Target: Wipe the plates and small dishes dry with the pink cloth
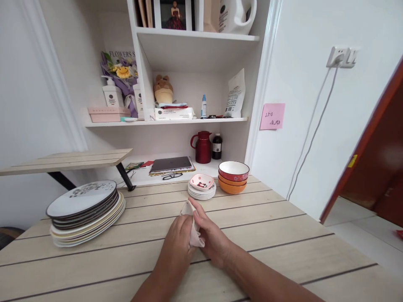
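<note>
Above the middle of the wooden table, my left hand [179,235] and my right hand [211,235] are close together. Both are closed around a pale, light pink cloth [195,237]. A whitish edge shows at the upper end between the fingers; I cannot tell whether it is cloth or a small dish inside it. Just beyond my fingertips stands a stack of small white plates [202,195], topped by a pink patterned square dish [201,182]. Right of that stack are piled bowls, a red flowered bowl [234,172] above orange bowls [232,187].
At the left, a tall stack of large plates [86,226] sits beside a raised wooden shelf [72,161] on black legs. Behind the table are a closed laptop [171,164], glasses [172,176], a red thermos jug [203,147] and a dark bottle [217,147].
</note>
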Demonstrator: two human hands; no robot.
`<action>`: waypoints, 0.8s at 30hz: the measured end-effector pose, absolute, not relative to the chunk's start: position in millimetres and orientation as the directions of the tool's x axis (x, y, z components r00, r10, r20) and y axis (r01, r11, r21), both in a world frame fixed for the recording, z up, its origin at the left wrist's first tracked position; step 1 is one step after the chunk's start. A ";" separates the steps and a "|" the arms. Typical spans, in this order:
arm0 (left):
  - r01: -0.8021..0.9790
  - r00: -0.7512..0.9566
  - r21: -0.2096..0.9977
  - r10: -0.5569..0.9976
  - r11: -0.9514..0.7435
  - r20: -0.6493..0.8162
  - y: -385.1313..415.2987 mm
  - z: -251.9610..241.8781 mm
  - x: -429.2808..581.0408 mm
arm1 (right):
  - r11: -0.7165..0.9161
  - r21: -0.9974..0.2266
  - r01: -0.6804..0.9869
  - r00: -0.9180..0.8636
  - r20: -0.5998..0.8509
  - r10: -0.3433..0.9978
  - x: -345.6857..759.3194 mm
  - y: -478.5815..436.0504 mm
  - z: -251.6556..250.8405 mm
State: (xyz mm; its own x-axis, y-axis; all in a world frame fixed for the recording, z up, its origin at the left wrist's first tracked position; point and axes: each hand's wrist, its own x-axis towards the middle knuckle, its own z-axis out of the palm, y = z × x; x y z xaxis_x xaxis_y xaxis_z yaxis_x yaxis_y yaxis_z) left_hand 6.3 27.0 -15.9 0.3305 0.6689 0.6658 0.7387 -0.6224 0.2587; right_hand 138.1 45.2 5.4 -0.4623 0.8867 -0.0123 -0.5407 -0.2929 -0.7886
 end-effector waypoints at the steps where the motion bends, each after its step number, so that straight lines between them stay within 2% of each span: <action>1: 0.747 0.348 0.228 0.658 -0.625 0.668 27.7 -15.7 6.1 | -0.297 -0.781 -0.549 -0.450 -0.023 0.893 138.6 46.9 5.2; 7: 0.684 0.514 -0.028 0.454 -0.729 0.728 29.0 -12.5 4.5 | -0.434 -0.709 -0.556 -0.490 -0.142 0.860 142.4 58.3 8.1; 12: 0.674 0.554 -0.089 0.423 -0.733 0.717 24.0 -7.4 11.6 | -0.603 -0.668 -0.436 -0.567 -0.317 0.760 148.8 65.9 9.8; 15: 0.681 0.500 -0.032 0.433 -0.732 0.750 21.3 -7.4 16.8 | -0.632 -0.685 -0.363 -0.603 -0.344 0.720 151.8 66.9 11.6; 19: 0.676 0.335 0.185 0.522 -0.713 0.785 19.9 -10.9 16.4 | -0.516 -0.720 -0.464 -0.645 -0.125 0.754 147.8 60.1 14.4; 22: 0.663 0.181 0.377 0.627 -0.646 0.757 20.6 -14.0 12.8 | -0.354 -0.756 -0.551 -0.552 0.012 0.834 141.4 49.7 16.4; 24: 0.654 0.156 0.423 0.659 -0.627 0.735 21.2 -14.8 11.2 | -0.273 -0.778 -0.566 -0.512 0.072 0.856 138.4 42.9 17.6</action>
